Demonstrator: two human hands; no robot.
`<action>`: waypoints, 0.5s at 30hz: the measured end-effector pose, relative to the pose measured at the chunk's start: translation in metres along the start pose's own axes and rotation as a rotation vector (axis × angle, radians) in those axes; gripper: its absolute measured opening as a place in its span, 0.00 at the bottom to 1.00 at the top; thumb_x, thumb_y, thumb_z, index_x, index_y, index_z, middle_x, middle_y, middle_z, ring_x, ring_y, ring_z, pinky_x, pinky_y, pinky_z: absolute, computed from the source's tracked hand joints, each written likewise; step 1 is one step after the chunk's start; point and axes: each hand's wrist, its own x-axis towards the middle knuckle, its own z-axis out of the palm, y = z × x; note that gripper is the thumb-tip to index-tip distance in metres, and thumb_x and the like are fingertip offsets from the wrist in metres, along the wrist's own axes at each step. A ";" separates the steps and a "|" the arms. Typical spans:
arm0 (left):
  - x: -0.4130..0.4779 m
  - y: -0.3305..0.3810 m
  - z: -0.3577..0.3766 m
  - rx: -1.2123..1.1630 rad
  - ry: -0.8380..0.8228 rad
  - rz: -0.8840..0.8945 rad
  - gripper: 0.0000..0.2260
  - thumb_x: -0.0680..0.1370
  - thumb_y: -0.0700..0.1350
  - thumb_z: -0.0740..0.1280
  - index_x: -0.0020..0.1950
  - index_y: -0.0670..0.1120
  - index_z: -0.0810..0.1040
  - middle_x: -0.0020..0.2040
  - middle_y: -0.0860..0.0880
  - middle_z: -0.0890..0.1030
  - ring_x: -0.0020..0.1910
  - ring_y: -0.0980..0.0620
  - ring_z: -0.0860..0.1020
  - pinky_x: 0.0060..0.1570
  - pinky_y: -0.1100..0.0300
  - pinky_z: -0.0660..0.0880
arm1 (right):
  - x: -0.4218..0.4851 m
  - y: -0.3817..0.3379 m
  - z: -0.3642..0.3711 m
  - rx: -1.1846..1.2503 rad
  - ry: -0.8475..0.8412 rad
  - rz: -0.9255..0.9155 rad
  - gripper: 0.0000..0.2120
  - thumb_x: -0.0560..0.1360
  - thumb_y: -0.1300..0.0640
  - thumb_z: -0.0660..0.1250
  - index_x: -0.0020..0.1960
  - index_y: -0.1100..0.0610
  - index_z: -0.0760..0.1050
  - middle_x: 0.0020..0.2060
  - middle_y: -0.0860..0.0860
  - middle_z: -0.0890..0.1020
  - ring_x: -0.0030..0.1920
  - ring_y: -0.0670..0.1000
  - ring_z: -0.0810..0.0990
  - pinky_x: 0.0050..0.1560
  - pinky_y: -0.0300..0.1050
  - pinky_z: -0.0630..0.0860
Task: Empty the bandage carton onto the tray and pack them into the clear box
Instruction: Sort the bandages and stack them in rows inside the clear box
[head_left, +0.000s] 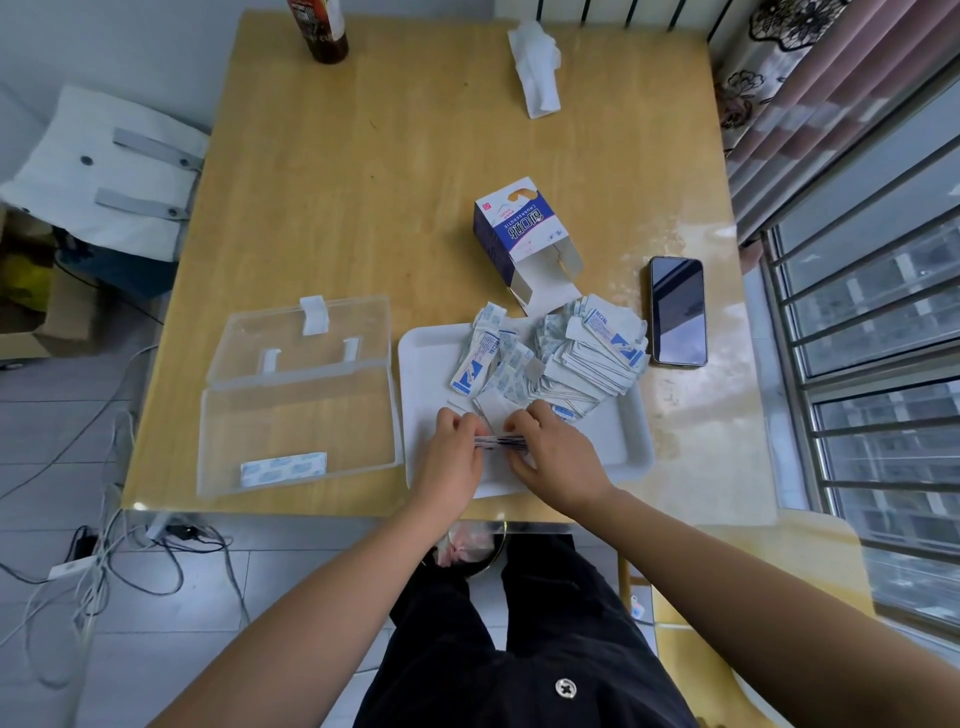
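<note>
Head view: L hand (454, 452) & R hand (553, 452) are both pinching a small bandage stack (498, 442) over the tray (623, 441), carton (519, 234) lying emptied, one bundle (283, 468) sitting in the clear box (301, 415), most of the pile (571, 358) waiting.

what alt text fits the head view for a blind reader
The left hand and right hand pinch a thin stack of wrapped bandages above a white plastic tray holding a loose pile of blue-and-white bandages. An open clear plastic box with a few packed bandages lies left of it; the opened blue-and-white cardboard carton lies behind.
</note>
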 end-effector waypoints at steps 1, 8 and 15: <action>0.000 0.000 -0.001 0.006 -0.003 0.001 0.09 0.79 0.40 0.62 0.59 0.44 0.73 0.56 0.45 0.69 0.45 0.45 0.76 0.45 0.56 0.71 | 0.000 0.001 -0.001 0.006 0.025 -0.028 0.10 0.73 0.53 0.64 0.50 0.57 0.75 0.44 0.54 0.75 0.37 0.57 0.76 0.29 0.47 0.70; 0.000 -0.001 -0.009 -0.013 -0.042 0.043 0.07 0.80 0.43 0.60 0.57 0.45 0.71 0.46 0.48 0.77 0.40 0.47 0.76 0.38 0.54 0.69 | 0.000 0.009 -0.003 -0.107 0.027 -0.174 0.15 0.78 0.48 0.56 0.55 0.54 0.77 0.46 0.51 0.77 0.45 0.55 0.74 0.43 0.49 0.71; 0.000 0.001 -0.016 -0.419 -0.169 -0.087 0.05 0.79 0.44 0.61 0.53 0.52 0.70 0.45 0.48 0.82 0.42 0.49 0.80 0.44 0.50 0.76 | 0.004 -0.001 -0.015 -0.016 -0.094 -0.116 0.09 0.73 0.57 0.66 0.50 0.61 0.72 0.39 0.57 0.79 0.39 0.61 0.77 0.34 0.44 0.61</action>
